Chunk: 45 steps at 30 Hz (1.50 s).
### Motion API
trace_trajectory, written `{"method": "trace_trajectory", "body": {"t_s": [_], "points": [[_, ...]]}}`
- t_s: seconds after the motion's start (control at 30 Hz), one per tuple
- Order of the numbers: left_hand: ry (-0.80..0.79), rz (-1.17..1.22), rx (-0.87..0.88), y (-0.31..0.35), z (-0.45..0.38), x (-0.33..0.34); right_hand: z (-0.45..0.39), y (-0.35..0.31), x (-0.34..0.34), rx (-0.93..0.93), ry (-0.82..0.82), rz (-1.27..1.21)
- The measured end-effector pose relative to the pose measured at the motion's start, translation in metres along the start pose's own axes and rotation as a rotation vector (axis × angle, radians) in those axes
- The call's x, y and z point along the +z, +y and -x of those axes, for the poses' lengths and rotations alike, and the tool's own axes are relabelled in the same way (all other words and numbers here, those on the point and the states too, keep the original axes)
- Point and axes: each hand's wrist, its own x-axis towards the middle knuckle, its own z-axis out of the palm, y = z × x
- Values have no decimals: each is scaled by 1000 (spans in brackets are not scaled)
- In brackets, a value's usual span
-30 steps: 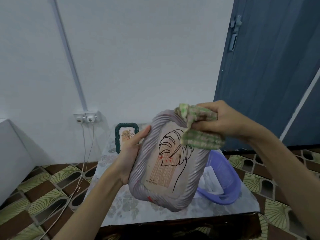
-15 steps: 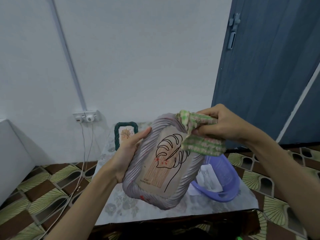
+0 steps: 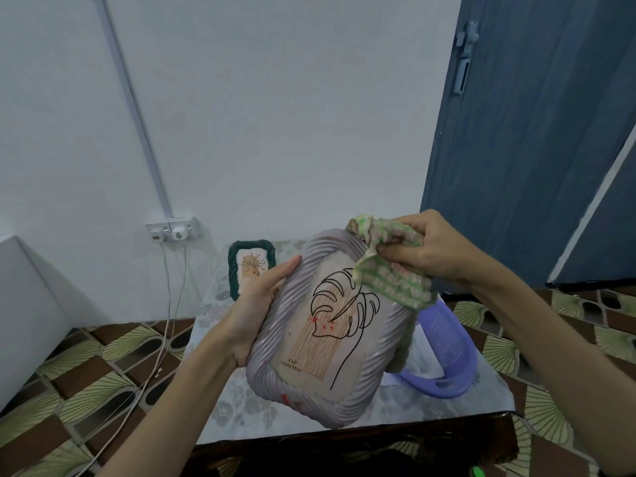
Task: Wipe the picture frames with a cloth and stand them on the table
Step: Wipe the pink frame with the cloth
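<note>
White wall socket [image 3: 172, 229] at far left, two cables [image 3: 167, 304] hanging from it to the patterned floor tiles [image 3: 86, 373]. Right of it, on the far side of the table [image 3: 241, 407], a small green-rimmed frame [image 3: 251, 266] stands upright against the wall with a plant drawing facing you; your left hand hides its near right corner.

Your left hand [image 3: 256, 311] grips the left long edge of the lavender ribbed frame [image 3: 330, 332], thumb laid along the front rim, the other fingers out of sight behind it. You hold this frame in the air above the floral tablecloth, picture side towards you. Long axis: near-left to far-right, top corner tilted right and away. Picture: black line-drawn leaf over a tan striped panel, a few red marks. Small print under the panel reads roughly "4x6" and "10cmx15cm"; blurred, so not certain.

Your right hand [image 3: 433, 249] clenches a bunched green-and-pink checked cloth [image 3: 389, 270], fingers curled around it. The cloth lies on the frame's top right corner, a flap hanging over the right edge of the picture.

Behind the frame on the right, a lilac plastic basin [image 3: 447, 352] sits on the table with something white inside. Blue door [image 3: 533, 132] at far right, latch [image 3: 464, 56] near its left edge.
</note>
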Motion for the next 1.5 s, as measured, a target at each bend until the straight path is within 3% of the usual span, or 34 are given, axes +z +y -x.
{"method": "trace_trajectory", "body": {"t_s": [0.07, 0.17, 0.27, 0.37, 0.47, 0.53, 0.6, 0.67, 0.77, 0.9, 0.97, 1.07, 1.17, 1.27, 1.33, 1.4, 1.5], "points": [[12, 19, 8, 1, 0, 1, -2, 3, 3, 55, 119, -101], [23, 55, 10, 4, 0, -1, -5, 7, -13, 150, 328, -494], [27, 67, 4, 5, 2, -7, -1, 8, -40, 210, 385, -710], [20, 75, -4, 3, 2, -7, -1, 10, -46, 176, 460, -606], [21, 64, 10, 2, -1, -2, -3, 3, -27, 38, 529, -244], [23, 64, 18, 2, -3, 0, -1, -4, -10, -22, 411, -78], [20, 62, 12, 3, -4, 0, 4, -7, 2, -10, 172, 4], [15, 47, 4, 2, -4, -2, 9, -9, 3, 56, -12, -76], [20, 29, 2, 0, -2, -5, 10, -5, -3, 108, -82, -258], [-8, -39, 8, 3, -1, -6, 8, 2, -7, 164, -240, -198], [-15, -77, 25, 6, -1, -5, 6, 3, -5, 134, -205, -21], [-3, -78, 57, 8, -3, -3, 1, -2, 12, -41, 31, 345], [-8, -18, 35, 6, -5, -3, -6, -1, 22, -73, 254, 376], [-16, -14, 19, 5, -4, -9, -2, -1, 11, -8, -26, 79], [-30, -54, 17, 6, -3, -12, 3, 4, 2, -4, -196, 62], [-34, -75, 10, 6, -2, -10, 5, 9, 4, -47, -143, 169], [-39, -55, -6, 4, -3, -6, 0, 13, 18, -49, 158, 211]]}}
